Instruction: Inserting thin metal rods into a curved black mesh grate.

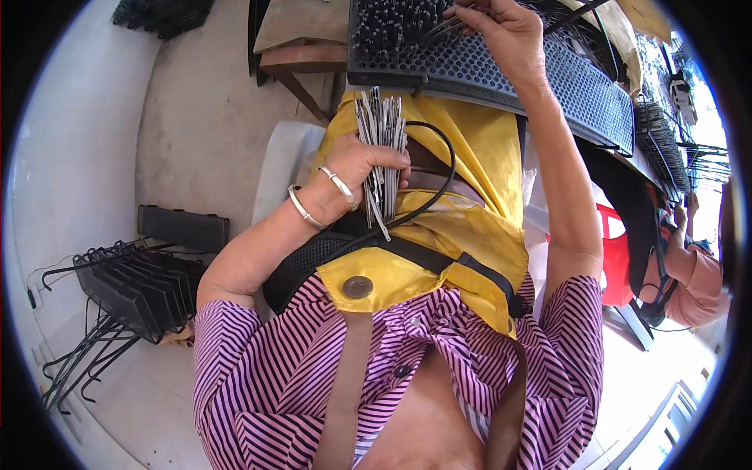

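Left hand (362,168) is clenched around a thick bundle of thin grey metal pins (381,153), held against the lap just above a yellow apron (439,235). The fist wraps the bundle's lower half, and two silver bangles (321,197) sit on that wrist. The bundle's long axis runs almost straight from 12 to 6 o'clock, with most of the tips fanned slightly toward 12 and a few ends poking out below the fist.

Right hand (501,31), up at 1 o'clock from the bundle, is pinched shut on a few pins, their free ends pointing toward 9 o'clock across a black perforated tray (548,78). The tray lies tilted, its long side running from 10 o'clock down toward 4 o'clock.

As to progress, I judge the work to be in its early-to-middle part: a dense patch of upright pins (392,27) fills the tray's upper left portion, while the long stretch of holes toward 4 o'clock shows bare. The bundle in the fist looks full, so many pins remain to be set.

At 8 o'clock on the floor stand stacked black trays (137,286) with wire hooks (74,368). Another person (693,278) sits at 3 o'clock.
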`<state>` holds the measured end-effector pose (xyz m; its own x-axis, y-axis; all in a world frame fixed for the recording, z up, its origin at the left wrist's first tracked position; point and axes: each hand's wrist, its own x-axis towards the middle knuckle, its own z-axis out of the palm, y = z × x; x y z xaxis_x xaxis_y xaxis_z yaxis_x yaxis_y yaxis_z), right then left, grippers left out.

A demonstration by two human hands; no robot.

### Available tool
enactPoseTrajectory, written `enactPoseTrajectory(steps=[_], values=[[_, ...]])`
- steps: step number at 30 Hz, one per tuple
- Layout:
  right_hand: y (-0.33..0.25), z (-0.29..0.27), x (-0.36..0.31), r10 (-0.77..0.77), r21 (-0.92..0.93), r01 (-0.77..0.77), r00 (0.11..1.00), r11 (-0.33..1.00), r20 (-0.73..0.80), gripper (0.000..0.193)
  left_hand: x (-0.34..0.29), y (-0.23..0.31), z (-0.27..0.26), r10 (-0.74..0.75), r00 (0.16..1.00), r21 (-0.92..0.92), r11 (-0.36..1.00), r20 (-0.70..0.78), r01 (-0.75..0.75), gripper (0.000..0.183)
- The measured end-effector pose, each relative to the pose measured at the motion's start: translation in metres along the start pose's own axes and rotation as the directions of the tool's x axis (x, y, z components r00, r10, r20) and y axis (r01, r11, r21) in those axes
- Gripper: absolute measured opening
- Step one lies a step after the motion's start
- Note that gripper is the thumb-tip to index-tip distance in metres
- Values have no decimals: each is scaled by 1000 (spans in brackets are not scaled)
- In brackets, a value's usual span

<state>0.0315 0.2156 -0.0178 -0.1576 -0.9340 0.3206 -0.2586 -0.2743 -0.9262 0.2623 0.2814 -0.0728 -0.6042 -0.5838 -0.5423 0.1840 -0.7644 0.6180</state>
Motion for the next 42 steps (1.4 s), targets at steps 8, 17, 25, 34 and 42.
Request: enactPoseTrajectory(steps=[8, 17, 25, 34, 42], values=[[-13, 1, 5, -40, -83, 53, 987, 995, 155, 7, -2, 2, -2, -15, 1000, 23, 1000, -3, 15, 17], [-5, 7, 13, -137, -121, 170, 961, 978, 240, 8, 1, 2, -7, -26, 999, 25, 999, 29, 25, 20], [-12, 20, 24, -286, -404, 435, 880, 805, 378, 12, 0, 5, -5, -45, 999, 35, 998, 4, 45, 25], [2, 34, 28, -474, -490, 561, 827, 667, 302, 6, 1, 4, -8, -33, 999, 10, 999, 43, 33, 30], [6, 31, 8, -398, -587, 506, 862, 633, 314, 15, 2, 4, -6, -40, 998, 32, 999, 40, 39, 25]])
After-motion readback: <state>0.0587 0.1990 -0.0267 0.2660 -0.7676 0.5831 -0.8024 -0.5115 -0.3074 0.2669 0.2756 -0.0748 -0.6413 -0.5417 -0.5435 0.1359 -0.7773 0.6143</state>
